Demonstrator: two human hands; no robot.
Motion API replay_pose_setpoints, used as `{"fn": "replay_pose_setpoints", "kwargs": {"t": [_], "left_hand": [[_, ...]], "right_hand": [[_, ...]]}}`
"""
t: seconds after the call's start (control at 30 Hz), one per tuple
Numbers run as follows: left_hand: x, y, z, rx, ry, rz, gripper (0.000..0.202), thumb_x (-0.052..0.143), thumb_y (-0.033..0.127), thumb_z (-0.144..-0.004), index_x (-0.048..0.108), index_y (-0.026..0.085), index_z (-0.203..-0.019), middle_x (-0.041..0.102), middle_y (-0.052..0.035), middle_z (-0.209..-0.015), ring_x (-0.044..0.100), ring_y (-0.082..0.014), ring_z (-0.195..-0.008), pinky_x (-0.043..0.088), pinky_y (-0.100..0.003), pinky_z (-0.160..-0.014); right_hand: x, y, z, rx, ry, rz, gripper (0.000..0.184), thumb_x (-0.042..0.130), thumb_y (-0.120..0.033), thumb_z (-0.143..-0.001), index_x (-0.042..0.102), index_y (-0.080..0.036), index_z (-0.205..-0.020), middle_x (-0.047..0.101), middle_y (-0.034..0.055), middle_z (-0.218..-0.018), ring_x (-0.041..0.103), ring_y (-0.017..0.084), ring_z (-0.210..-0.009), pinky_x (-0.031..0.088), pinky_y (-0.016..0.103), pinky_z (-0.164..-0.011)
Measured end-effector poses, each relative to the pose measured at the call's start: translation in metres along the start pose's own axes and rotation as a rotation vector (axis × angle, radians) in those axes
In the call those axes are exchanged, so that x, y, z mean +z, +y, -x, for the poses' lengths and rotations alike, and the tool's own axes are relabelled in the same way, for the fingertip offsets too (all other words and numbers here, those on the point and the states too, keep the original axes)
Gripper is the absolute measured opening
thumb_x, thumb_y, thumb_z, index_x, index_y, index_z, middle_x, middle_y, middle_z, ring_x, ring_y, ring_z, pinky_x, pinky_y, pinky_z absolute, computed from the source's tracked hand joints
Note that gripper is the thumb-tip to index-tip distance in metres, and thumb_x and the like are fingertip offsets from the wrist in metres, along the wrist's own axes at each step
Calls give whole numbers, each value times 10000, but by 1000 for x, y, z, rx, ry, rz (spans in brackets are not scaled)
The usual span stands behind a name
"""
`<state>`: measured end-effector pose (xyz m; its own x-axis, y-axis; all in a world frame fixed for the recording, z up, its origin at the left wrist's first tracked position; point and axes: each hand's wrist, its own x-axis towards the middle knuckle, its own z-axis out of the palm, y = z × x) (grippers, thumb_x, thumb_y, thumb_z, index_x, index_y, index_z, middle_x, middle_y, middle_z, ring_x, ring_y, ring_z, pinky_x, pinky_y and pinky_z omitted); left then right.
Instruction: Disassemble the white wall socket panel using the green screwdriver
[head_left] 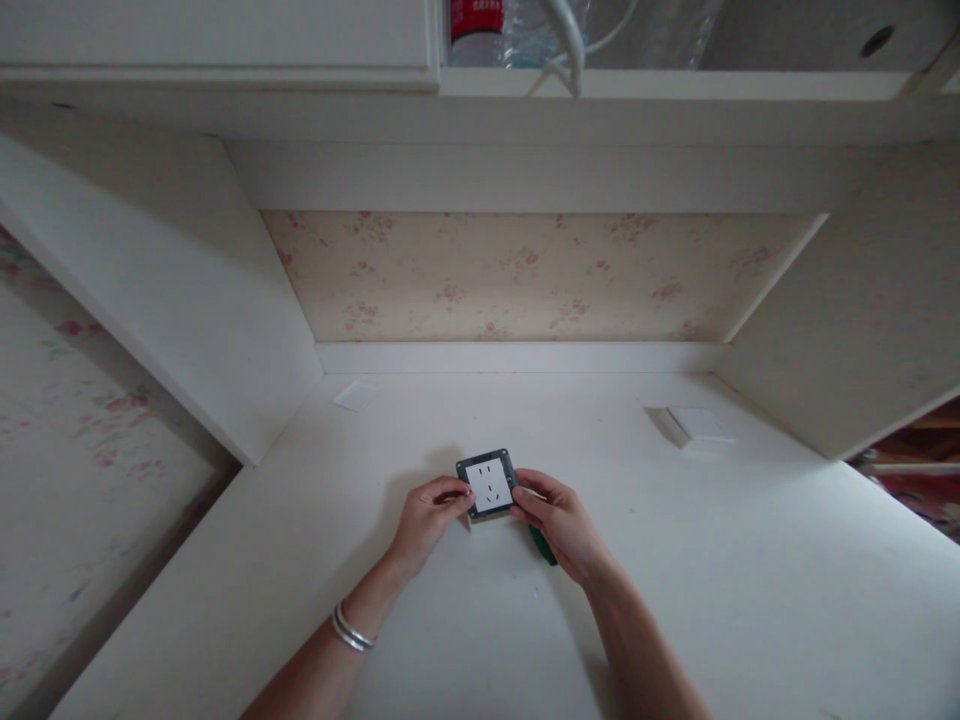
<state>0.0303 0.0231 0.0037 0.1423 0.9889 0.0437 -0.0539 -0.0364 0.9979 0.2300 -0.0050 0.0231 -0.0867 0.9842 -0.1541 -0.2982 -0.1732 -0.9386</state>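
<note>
A thin white piece (349,396) lies at left on the table (750,560). Over the table, the left hand (427,522) pinches the socket (484,485) by one edge, the right hand (561,522) by the opposite edge, near a green thing (543,547); farther right lies a white block (702,425).

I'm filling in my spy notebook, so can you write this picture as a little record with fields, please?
Main thing: socket, white face, dark frame, five slots
Right hand: the right hand grips the socket's right edge
Left hand: the left hand is at the socket's left edge; exact grip unclear
Wrist: silver bracelet, left arm
Partly hidden: green object below the right hand; held or lying, unclear
Surface: white desk
Back: flowery wallpaper
</note>
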Motion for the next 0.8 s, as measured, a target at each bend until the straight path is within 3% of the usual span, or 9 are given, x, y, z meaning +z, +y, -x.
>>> {"fn": "replay_pose_setpoints", "kwargs": {"t": [0.3,0.8], "left_hand": [[0,-1,1,-11,-11,36,177,764,286,-687,721,150,-791,706,-41,-818,628,-169,-770,471,-248,-714],[0,1,1,-62,-8,55,201,775,302,-672,731,155,-803,722,-47,-823,631,-172,-764,470,-253,-722]], "right_hand": [[0,0,1,17,-1,-11,392,753,-398,-703,684,-219,-1045,687,53,-1067,624,173,-935,495,263,-766],[-1,1,1,12,-9,1,393,742,-411,-709,667,-214,-1041,690,60,-1029,632,177,-902,501,273,-737]]}}
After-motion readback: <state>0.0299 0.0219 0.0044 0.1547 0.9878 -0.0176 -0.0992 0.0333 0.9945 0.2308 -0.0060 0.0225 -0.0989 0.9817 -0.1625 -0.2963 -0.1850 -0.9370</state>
